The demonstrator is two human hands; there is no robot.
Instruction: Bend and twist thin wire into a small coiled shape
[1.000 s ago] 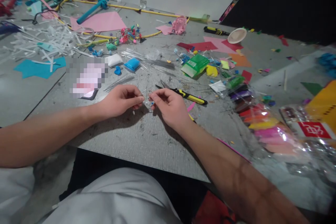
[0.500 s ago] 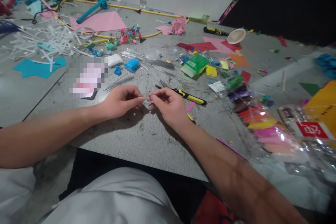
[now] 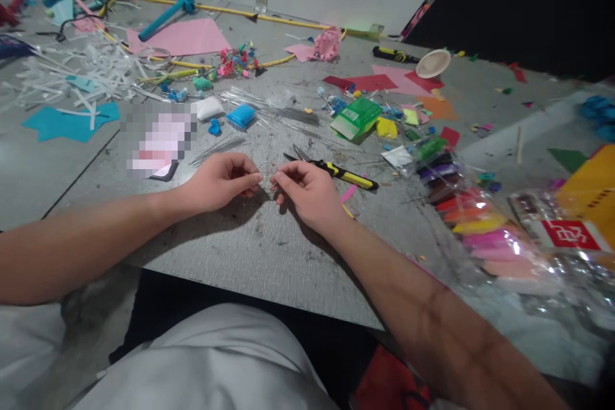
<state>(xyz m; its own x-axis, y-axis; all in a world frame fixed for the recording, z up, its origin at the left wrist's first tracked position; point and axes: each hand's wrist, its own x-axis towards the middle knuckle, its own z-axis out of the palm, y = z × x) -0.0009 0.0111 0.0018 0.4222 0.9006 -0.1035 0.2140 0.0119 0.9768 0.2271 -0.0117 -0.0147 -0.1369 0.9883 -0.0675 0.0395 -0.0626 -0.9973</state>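
My left hand (image 3: 228,180) is closed in a pinch, thumb against forefinger. Just across from it, my right hand (image 3: 306,191) pinches too, and the fingertips of both hands are a small gap apart. A thin, pale, bent wire (image 3: 268,168) spans that gap; its ends are hidden in the fingers. Black-and-yellow scissors (image 3: 343,174) lie partly open beyond my right hand. Behind my left hand are loose straight wires (image 3: 218,148), and more wires (image 3: 293,115) lie farther back.
A phone (image 3: 163,141) lies left of my hands. Blue clay (image 3: 241,116) and a green packet (image 3: 356,118) sit behind them. Bags of coloured clay (image 3: 485,224) cover the right side. Shredded white paper (image 3: 91,73) is heaped at the left, and a utility knife (image 3: 394,56) lies at the back.
Both hands stay close together around the wire, with only slight finger shifts. A small blue spot seen at the right fingertips before no longer shows. The surrounding items have not moved.
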